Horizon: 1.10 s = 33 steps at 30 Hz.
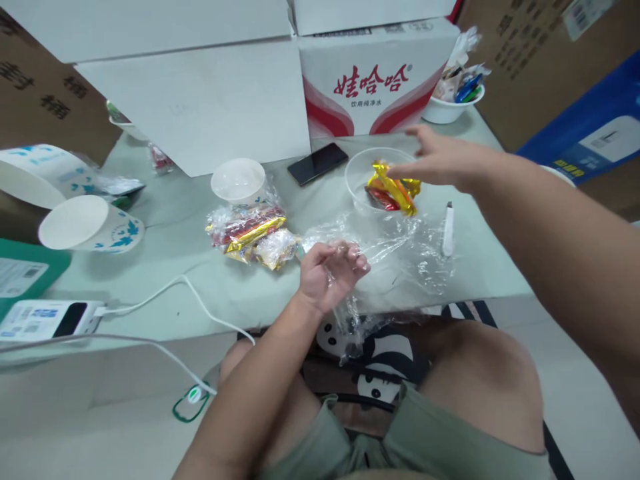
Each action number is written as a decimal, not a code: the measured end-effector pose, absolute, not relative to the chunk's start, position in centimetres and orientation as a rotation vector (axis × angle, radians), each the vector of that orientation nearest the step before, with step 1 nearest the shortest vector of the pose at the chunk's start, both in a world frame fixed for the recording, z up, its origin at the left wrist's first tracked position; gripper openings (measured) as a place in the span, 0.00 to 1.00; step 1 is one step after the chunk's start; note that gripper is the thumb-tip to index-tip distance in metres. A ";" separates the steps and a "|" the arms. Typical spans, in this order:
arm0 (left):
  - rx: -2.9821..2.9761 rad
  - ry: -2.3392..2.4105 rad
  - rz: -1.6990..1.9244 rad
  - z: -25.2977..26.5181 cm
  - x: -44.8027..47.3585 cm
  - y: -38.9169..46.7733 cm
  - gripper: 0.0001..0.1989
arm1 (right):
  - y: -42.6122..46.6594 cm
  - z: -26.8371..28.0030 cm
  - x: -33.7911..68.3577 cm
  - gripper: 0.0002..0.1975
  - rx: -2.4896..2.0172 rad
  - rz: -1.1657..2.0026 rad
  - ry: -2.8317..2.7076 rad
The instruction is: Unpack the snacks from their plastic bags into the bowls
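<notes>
My left hand [334, 273] is palm up at the table's front edge, fingers curled on a thin clear plastic bag [420, 257]. The crumpled plastic spreads over the table to the right and hangs down over my lap. My right hand [443, 159] is above the right side of a clear plastic bowl [356, 177], fingers apart. One fingertip overlaps a yellow-wrapped snack [395, 189] in the bowl; whether it touches cannot be made out. A red wrapped snack [383, 198] lies beside it. Left of my left hand is a pile of wrapped snacks [255, 230].
A white paper bowl [238, 180] and a phone [319, 164] lie behind the snacks. A utility knife [449, 230] is at right. Paper cups [90, 223], a power bank [50, 320] and its white cable [185, 280] are at left. A large white carton [375, 80] stands at the back.
</notes>
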<state>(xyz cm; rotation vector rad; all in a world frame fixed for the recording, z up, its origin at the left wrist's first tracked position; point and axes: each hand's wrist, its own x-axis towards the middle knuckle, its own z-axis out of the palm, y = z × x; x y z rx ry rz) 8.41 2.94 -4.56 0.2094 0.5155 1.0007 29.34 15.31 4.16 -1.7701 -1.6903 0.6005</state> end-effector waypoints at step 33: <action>0.542 0.701 0.955 -5.0 6.7 3.1 0.24 | 0.6 -6.3 29.0 0.20 -1.272 1.806 -0.733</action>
